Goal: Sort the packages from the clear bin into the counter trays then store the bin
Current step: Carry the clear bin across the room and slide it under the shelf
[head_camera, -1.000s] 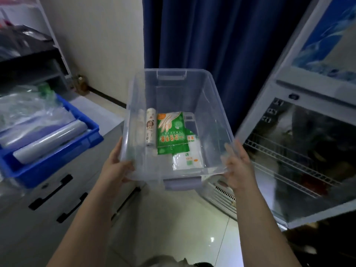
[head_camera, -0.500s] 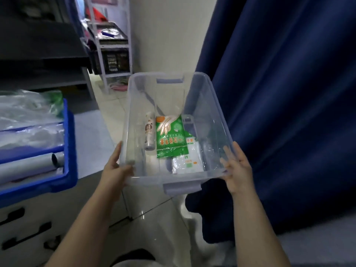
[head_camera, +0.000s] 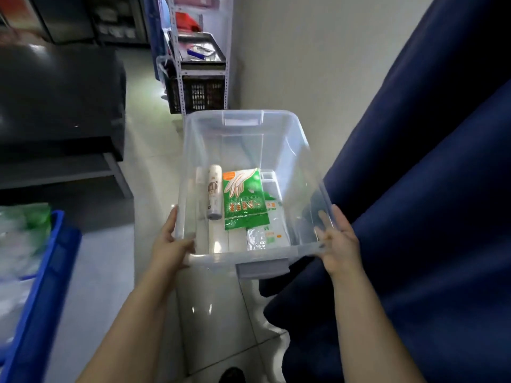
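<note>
I carry the clear bin (head_camera: 243,117) in the air at waist height, above the floor. My left hand (head_camera: 171,244) grips its near left corner and my right hand (head_camera: 338,244) grips its near right corner. Inside lie a white roll with a printed label (head_camera: 214,194), a green glove package (head_camera: 243,196) on a second green pack, and a clear-and-white pack (head_camera: 262,236) at the near end. A blue counter tray (head_camera: 44,286) holding clear plastic bags sits on the grey counter at the left edge.
A dark blue curtain (head_camera: 428,217) hangs close on the right, touching the bin's side. Ahead are a metal shelf rack (head_camera: 201,51) with a black crate (head_camera: 199,92) beneath. A dark table (head_camera: 60,100) stands to the left. Pale floor tiles run between them.
The view has swung left: the glass-door cooler on the right is gone, the curtain fills the right side, and the shelf rack has appeared ahead. The bin stays in both hands.
</note>
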Demonstrator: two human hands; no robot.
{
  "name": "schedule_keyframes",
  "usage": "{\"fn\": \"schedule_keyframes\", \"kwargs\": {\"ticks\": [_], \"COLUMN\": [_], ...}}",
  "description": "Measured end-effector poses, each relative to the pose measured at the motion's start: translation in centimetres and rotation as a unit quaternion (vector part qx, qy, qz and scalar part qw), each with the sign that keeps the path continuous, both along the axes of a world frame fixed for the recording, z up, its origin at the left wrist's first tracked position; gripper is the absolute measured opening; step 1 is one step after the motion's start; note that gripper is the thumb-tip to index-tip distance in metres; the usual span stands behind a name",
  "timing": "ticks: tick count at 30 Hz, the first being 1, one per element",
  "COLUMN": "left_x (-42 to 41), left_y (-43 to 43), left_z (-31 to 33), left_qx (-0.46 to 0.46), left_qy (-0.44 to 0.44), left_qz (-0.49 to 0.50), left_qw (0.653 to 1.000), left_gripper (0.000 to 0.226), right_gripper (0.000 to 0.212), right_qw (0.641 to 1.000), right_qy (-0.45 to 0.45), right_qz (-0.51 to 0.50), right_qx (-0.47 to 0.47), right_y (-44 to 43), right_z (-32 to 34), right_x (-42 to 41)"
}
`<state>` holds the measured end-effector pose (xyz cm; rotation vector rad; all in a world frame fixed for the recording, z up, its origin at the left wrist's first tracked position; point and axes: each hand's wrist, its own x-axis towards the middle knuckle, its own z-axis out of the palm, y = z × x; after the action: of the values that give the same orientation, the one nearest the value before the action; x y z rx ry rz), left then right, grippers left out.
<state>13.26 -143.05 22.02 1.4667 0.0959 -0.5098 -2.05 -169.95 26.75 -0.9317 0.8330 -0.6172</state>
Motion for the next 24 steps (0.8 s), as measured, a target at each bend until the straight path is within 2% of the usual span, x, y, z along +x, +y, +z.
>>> {"fn": "schedule_keyframes", "kwargs": {"ticks": [4,8,9,12,14,16,19,22,24], "left_x": [6.6,13.8,15.6,22.3,27.0,31.6,38.0,44.8,50.2], "left_y": [-4.2,-9.1,-10.5,-15.2,-18.1,-20.8,-23.6,-24.7,-24.5], "left_z": [-0.7,-2.5,-2.7,-3.6,-3.8,-3.5,-2.8,-2.2,-2.1], "left_qx": [0.012,0.011,0.007,-0.007,-0.002,0.003,0.029,0.033,0.03], "left_qy": [0.01,0.034,0.035,0.048,0.053,0.055,0.058,0.075,0.085], "left_qz": [0.023,0.061,0.065,0.097,0.132,0.159,0.174,0.182,0.197], "left_qw": [1.0,0.998,0.997,0.994,0.99,0.986,0.983,0.98,0.976], "left_gripper": [0.077,0.079,0.081,0.086,0.088,0.087,0.085,0.083,0.083], "right_gripper": [0.05,0.036,0.036,0.06,0.068,0.072,0.066,0.043,0.052], "right_qw": [1.0,0.995,0.992,0.99,0.983,0.979,0.972,0.97,0.964], "right_qy": [-0.004,0.02,0.028,0.056,0.09,0.082,0.063,0.048,0.051], "right_qz": [0.014,0.095,0.116,0.126,0.155,0.185,0.225,0.239,0.259], "right_qx": [0.007,-0.027,-0.036,-0.006,-0.021,-0.013,-0.026,-0.003,-0.012], "right_y": [-5.1,-10.9,-12.4,-18.0,-21.3,-24.2,-27.7,-28.7,-28.7], "right_z": [-1.3,-2.7,-3.1,-4.8,-5.1,-5.1,-5.3,-5.7,-6.2], "right_x": [7.8,16.5,18.8,27.0,32.6,38.5,47.3,56.0,62.2]}}
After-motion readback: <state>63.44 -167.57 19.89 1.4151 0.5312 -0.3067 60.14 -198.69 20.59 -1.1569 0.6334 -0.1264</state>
